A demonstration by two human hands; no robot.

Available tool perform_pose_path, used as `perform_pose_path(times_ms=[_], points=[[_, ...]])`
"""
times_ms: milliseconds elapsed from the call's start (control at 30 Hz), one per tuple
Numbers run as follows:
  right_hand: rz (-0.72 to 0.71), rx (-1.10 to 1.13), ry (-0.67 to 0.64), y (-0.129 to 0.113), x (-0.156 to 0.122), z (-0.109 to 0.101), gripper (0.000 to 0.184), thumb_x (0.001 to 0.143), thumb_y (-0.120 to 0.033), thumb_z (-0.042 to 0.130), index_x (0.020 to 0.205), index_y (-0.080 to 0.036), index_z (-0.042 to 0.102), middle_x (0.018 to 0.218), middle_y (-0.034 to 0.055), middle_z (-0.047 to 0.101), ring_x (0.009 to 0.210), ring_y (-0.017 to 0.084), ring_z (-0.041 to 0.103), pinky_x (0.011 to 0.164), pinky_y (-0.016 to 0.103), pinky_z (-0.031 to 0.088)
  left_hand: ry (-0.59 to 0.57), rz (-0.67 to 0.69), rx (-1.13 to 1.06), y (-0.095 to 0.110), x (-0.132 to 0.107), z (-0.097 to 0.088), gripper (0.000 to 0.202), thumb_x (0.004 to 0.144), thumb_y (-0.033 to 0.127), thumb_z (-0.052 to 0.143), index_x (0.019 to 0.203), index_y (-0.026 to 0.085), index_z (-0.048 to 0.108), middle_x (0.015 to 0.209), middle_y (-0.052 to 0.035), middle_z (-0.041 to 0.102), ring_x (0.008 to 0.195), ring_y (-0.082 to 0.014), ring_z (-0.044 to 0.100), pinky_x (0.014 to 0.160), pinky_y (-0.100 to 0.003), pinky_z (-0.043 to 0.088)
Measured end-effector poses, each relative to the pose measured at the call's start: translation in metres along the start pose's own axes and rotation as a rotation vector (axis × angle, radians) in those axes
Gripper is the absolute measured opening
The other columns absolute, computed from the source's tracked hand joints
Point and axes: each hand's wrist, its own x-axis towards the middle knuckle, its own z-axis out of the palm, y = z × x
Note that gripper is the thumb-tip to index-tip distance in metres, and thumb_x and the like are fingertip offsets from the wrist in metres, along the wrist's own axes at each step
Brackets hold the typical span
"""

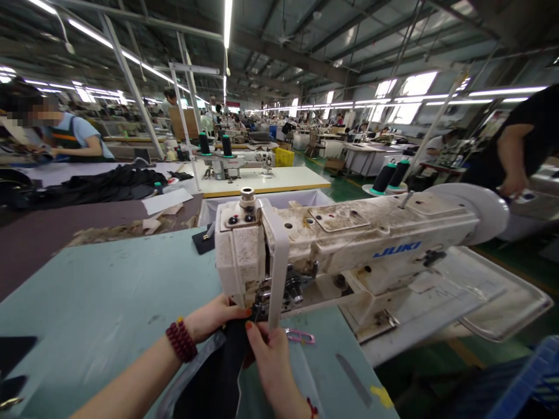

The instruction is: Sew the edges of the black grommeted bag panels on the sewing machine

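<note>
Two hands, left (213, 317), right (271, 364), pinch dark, probably woven cloth (213, 372).

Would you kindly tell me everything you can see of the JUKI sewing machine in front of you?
The JUKI sewing machine is an industrial model with a cream, scuffed and grimy metal casing, blue lettering on its arm, and a large pale handwheel at the far right. Its needle end faces the viewer, set on a teal table, with dark fabric reaching it.

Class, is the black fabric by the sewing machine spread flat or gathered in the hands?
Gathered: the left hand and right hand pinch the black fabric right in front of the Juki sewing machine.
</note>
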Motion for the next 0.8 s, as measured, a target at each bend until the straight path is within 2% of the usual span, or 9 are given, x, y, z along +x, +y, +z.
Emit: perform_pose_path(times_ms=[333, 467, 633, 800], points=[[-0.024, -0.04, 0.001, 0.002, 0.001, -0.003, 0.064, 0.069, -0.076, 0.051, 0.056, -0.014, 0.046, 0.047, 0.0001, 0.04, 0.041, 0.007, 0.04, 0.04, 0.018, 0.032, 0.044, 0.03, -0.009, 0.004, -0.005, 0.006, 0.039, 0.056, 0.038, 0.084, 0.088, 0.016, 0.078, 0.09, -0.0077, 0.078, 0.089, -0.028, 0.07, 0.093, -0.039, 0.05], [-0.035, -0.06, 0.007, -0.004, -0.001, -0.005, 0.062, 0.07, -0.073, 0.051, 0.054, -0.014, 0.045, 0.046, 0.0, 0.04, 0.04, 0.007, 0.039, 0.04, 0.019, 0.031, 0.044, 0.038, -0.005, 0.0, -0.005, 0.006, 0.037, 0.059, 0.036, 0.083, 0.091, 0.017, 0.079, 0.092, -0.0072, 0.078, 0.089, -0.0267, 0.07, 0.09, -0.036, 0.052], [-0.008, -0.064, 0.005, -0.01, -0.001, -0.005, 0.059, 0.067, -0.072, 0.051, 0.055, -0.015, 0.044, 0.047, -0.0008, 0.038, 0.04, 0.006, 0.036, 0.04, 0.019, 0.031, 0.069, 0.081, -0.026, -0.009, -0.001, 0.004, 0.04, 0.06, 0.038, 0.082, 0.093, 0.015, 0.078, 0.092, -0.009, 0.078, 0.087, -0.0281, 0.07, 0.086, -0.038, 0.054], [0.006, -0.092, 0.005, -0.009, 0.0, -0.005, 0.057, 0.065, -0.07, 0.05, 0.055, -0.014, 0.044, 0.047, -0.0008, 0.038, 0.041, 0.006, 0.036, 0.039, 0.018, 0.03, -0.014, 0.055, 0.034, -0.019, 0.003, -0.005, 0.036, 0.066, 0.039, 0.079, 0.092, 0.014, 0.078, 0.089, -0.0088, 0.078, 0.084, -0.0256, 0.07, 0.086, -0.036, 0.053]])
